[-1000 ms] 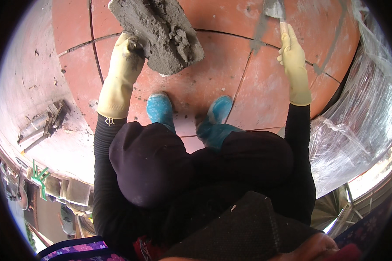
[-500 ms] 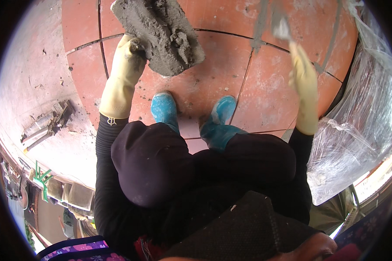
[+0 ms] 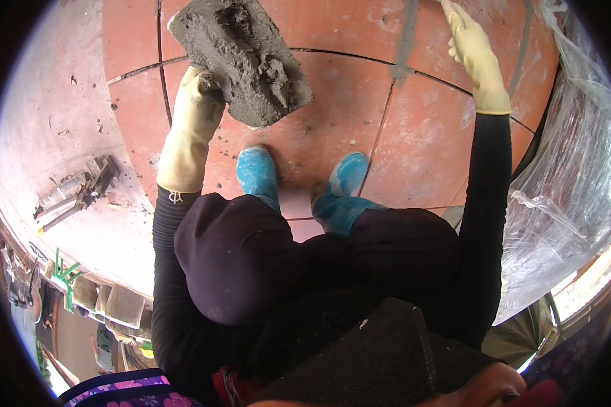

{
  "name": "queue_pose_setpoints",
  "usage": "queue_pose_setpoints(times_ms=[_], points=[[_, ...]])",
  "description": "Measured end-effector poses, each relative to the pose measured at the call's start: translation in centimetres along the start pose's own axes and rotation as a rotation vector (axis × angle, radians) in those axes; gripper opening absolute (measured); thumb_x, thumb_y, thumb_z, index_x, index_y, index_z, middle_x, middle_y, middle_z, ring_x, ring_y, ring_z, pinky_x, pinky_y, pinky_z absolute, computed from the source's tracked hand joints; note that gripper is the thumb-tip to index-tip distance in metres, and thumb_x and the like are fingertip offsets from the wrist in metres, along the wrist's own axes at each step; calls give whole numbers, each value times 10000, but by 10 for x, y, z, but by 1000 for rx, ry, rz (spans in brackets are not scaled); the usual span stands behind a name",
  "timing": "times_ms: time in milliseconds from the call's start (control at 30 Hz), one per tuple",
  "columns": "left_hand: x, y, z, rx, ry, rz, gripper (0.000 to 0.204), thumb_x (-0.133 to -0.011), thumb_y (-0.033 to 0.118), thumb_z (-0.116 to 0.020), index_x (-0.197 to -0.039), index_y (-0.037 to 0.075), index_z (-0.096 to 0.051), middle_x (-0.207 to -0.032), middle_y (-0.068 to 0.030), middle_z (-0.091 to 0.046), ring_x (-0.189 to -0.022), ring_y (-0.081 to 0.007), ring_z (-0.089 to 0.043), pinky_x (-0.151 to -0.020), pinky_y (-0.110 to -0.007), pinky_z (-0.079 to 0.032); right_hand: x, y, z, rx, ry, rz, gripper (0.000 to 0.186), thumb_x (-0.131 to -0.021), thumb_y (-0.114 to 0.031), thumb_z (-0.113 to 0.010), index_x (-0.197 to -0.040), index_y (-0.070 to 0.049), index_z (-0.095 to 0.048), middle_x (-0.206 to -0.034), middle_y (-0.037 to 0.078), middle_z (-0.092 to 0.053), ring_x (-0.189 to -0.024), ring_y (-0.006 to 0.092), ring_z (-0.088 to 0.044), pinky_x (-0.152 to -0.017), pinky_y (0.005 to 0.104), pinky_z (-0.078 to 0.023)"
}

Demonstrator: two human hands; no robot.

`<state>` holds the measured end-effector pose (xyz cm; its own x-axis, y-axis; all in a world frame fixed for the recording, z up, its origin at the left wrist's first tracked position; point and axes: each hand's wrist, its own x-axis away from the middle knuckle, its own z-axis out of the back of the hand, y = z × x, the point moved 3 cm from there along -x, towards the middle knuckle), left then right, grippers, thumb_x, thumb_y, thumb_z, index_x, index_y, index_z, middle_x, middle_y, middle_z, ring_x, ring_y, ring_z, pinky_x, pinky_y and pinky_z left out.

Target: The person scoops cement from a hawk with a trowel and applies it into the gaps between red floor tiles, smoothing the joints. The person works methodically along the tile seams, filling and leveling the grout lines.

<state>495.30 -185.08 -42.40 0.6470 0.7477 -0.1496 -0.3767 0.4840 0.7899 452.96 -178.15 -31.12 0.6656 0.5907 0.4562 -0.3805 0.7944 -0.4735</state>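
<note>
My left hand (image 3: 195,102), in a cream rubber glove, is closed on the near left edge of a rectangular mortar board (image 3: 253,126). Wet grey mortar (image 3: 244,57) lies heaped over most of the board, which is held above the tiles. Out to the far right, my gloved right hand (image 3: 470,47) reaches to the top edge of the picture, its fingers close together. The small trowel seen in it half a second ago lies almost wholly beyond the picture's edge. Under this hand are red-orange floor tiles (image 3: 428,129), with a grey mortar-filled joint (image 3: 405,41) beside it.
My blue boots (image 3: 256,169) stand on the tiles between my hands. Crumpled clear plastic sheeting (image 3: 550,217) covers something on the right. A small pile of scrap pieces (image 3: 78,186) sits on the pale floor at left. Open black joints (image 3: 349,55) run between tiles.
My right hand has swung forward, away from me, carrying the trowel to the top edge, nearly out of the picture. My left hand and the loaded board have shifted slightly nearer and left.
</note>
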Motion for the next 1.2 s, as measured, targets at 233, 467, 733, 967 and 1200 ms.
queue_pose_setpoints(times_ms=[233,467,733,967,1200], points=[[-7,-9,-15,182,-108,176,244,-708,-161,-621,-876,16,-635,-947,-96,-638,-841,-212,-654,-701,-288,-538,37,29,2,-7,21,-106,574,-1004,-487,-549,-1430,-103,-542,-686,20,-574,-489,104,-471,-473,271,-420],[4,-21,-24,603,-47,363,288,-748,-216,-586,-917,12,-635,-992,-81,-624,-840,-173,-642,-699,-251,-531,59,85,-10,21,-38,-209,661,-980,-620,-493,-1494,-205,-483,-715,15,-497,-502,95,-398,-470,269,-391],[4,-20,-9,452,-72,278,245,-734,-209,-616,-869,-5,-636,-989,-95,-615,-868,-193,-647,-709,-255,-538,116,113,-16,-70,-122,-245,579,-1020,-493,-511,-1498,-168,-478,-750,2,-528,-592,77,-453,-496,250,-412],[-2,1,-4,149,-54,128,275,-703,-205,-612,-888,-5,-649,-978,-103,-614,-843,-210,-642,-683,-260,-526,111,108,0,-228,38,-138,573,-1002,-505,-537,-1459,-160,-532,-772,11,-569,-584,68,-463,-497,237,-407],[-6,2,-8,326,-42,189,87,-808,2,-574,-885,31,-600,-885,-87,-611,-748,-194,-602,-648,-284,-494,-18,55,25,-270,55,33,533,-993,-509,-568,-1397,-163,-585,-624,3,-531,-460,96,-484,-437,244,-415]])
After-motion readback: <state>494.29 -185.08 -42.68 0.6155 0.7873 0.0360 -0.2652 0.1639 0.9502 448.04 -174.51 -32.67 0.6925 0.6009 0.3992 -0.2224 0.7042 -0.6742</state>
